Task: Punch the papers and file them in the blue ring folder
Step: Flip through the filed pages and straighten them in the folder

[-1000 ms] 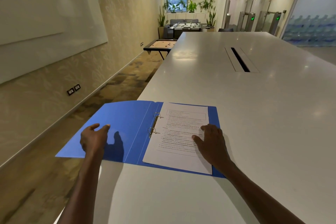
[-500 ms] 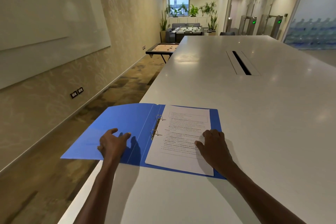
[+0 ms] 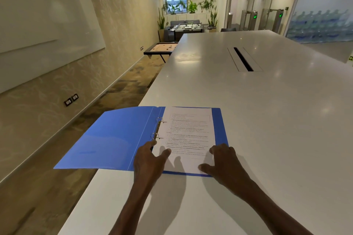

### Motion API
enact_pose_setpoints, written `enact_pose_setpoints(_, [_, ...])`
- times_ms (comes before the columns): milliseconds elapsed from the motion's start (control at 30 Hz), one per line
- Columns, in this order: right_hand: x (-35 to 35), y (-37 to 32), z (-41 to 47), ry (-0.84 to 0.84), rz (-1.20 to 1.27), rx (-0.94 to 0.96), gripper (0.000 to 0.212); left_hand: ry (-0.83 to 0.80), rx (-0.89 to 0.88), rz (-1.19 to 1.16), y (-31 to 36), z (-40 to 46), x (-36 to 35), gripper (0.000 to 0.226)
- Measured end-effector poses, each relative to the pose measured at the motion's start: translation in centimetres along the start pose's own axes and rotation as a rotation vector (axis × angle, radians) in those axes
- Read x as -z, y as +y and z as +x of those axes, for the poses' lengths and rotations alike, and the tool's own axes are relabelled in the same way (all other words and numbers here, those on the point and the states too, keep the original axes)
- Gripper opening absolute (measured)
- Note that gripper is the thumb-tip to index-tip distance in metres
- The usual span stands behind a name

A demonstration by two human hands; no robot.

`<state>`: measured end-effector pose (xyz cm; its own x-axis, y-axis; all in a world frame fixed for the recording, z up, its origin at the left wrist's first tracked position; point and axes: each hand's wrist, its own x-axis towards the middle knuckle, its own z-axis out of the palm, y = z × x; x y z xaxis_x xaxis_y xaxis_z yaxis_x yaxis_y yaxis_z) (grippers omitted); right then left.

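The blue ring folder (image 3: 116, 137) lies open at the near left edge of the white table, its left cover hanging out over the floor. Printed papers (image 3: 188, 133) sit on its right half, threaded on the two metal rings (image 3: 157, 129). My left hand (image 3: 150, 160) rests on the papers' lower left corner, near the lower ring, fingers spread. Flat on the papers' lower right corner is my right hand (image 3: 222, 160). Neither hand grips anything. No hole punch is in view.
The long white table (image 3: 267, 120) stretches ahead, with a cable slot (image 3: 243, 59) in its middle. Left of the table runs a carpeted aisle beside a wall with a whiteboard (image 3: 42, 15). A low game table (image 3: 162, 47) stands further down the aisle.
My left hand has moved right, off the open left cover and onto the papers' lower left corner. My right hand has slid down toward the papers' lower right corner.
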<state>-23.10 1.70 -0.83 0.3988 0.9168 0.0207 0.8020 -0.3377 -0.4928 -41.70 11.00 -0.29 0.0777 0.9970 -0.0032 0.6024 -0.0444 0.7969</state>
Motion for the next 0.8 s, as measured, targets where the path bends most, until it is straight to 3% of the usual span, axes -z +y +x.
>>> enact_pose_setpoints(133, [0.5, 0.0, -0.8, -0.080, 0.018, 0.005, 0.065, -0.036, 0.073, -0.094, 1.2, -0.8, 0.5, 0.066])
enact_pose_setpoints(300, [1.0, 0.1, -0.7, -0.120, 0.047, -0.017, 0.079, -0.069, 0.262, -0.458, 1.4, -1.5, 0.8, 0.074])
enact_pose_setpoints(433, [1.1, 0.4, 0.2, -0.045, 0.264, -0.153, 0.074, -0.153, 0.327, -0.690, 0.8, -1.3, 0.7, 0.065])
enact_pose_setpoints(500, [1.3, 0.5, 0.7, 0.009, 0.379, -0.226, 0.064, -0.178, 0.348, -0.730, 0.6, -1.0, 0.7, 0.060])
enact_pose_setpoints(567, [1.7, 0.5, 1.2, 0.022, 0.531, -0.308, 0.070, -0.192, 0.370, -0.725, 0.3, -0.7, 0.6, 0.053])
enact_pose_setpoints(633, [1.9, 0.5, 1.8, 0.026, 0.642, -0.353, 0.068, -0.223, 0.343, -0.661, -0.1, -0.4, 0.7, 0.047])
enact_pose_setpoints(700, [1.7, 0.3, 2.0, 0.049, 0.630, -0.318, 0.053, -0.235, 0.262, -0.500, -0.3, -0.5, 0.8, 0.040])
enact_pose_setpoints(800, [1.1, 0.0, 1.6, 0.108, 0.582, -0.229, 0.040, -0.152, 0.007, 0.268, -0.3, -0.8, 1.4, 0.045])
